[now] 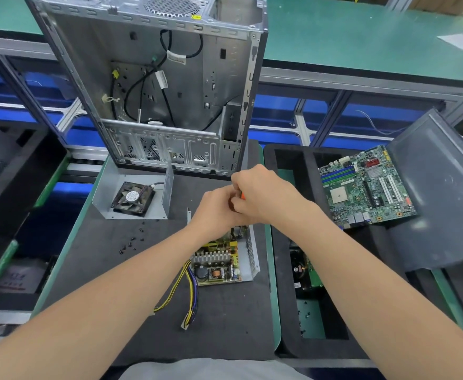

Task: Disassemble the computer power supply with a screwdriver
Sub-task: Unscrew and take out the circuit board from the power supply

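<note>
Right hand (263, 196) fingers wrap the screwdriver (243, 195), just above the power supply's (219, 259) far end. Left hand (216, 207) curls alongside, its grip hidden.

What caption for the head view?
Left hand and right hand hold an orange-handled screwdriver above the opened power supply; its fan cover and loose screws lie to its left.

**Electronics disassembly workshop.** Green-topped workbenches (334, 42) on aluminium framing (362, 80), with what appear to be blue storage bins (279, 111) beneath. A black work mat (109, 270) bears a gutted computer case (153, 86), an opened power supply (219, 264) and loose screws (130, 242). A bare motherboard (364, 187) lies alongside.
</note>
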`<state>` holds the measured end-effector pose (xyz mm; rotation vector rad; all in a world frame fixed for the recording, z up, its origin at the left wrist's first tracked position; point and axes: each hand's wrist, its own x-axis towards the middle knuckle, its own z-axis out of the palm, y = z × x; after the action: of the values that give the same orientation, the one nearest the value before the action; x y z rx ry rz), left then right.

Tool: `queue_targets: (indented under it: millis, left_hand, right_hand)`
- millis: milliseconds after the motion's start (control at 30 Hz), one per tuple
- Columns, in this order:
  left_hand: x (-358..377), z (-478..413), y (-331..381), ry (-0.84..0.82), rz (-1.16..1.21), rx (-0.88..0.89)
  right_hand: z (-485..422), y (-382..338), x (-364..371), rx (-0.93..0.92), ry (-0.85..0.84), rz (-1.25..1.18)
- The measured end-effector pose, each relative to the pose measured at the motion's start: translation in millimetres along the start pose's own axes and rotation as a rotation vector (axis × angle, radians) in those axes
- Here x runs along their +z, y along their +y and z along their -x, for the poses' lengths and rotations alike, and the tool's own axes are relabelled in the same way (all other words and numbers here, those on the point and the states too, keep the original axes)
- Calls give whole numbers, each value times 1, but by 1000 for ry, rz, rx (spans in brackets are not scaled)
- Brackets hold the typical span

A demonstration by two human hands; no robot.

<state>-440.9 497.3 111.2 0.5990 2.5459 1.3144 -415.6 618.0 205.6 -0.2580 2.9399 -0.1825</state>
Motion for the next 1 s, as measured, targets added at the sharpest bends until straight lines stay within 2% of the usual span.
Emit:
queue_targets:
  millis: [333, 467, 567, 667, 733, 833, 1000]
  left_hand:
    - [-26, 2, 0, -195, 112, -2]
    - [-25, 1, 1, -186, 77, -3]
    - [-19, -2, -4, -105, 19, 22]
    - [-13, 0, -4, -47, 1, 18]
    - [-6, 0, -2, 8, -58, 21]
    - [-1, 2, 1, 49, -49, 9]
    - [-11, 7, 4, -3, 54, 13]
  right_hand:
    - [2, 9, -17, -249, -170, 39]
    - [2, 11, -16, -311, -169, 52]
    - [6, 9, -13, -251, -58, 7]
    - [6, 3, -4, -122, 76, 117]
    - [5, 1, 2, -40, 133, 103]
    - [2, 1, 7, 13, 125, 27]
    - [0, 8, 1, -94, -7, -29]
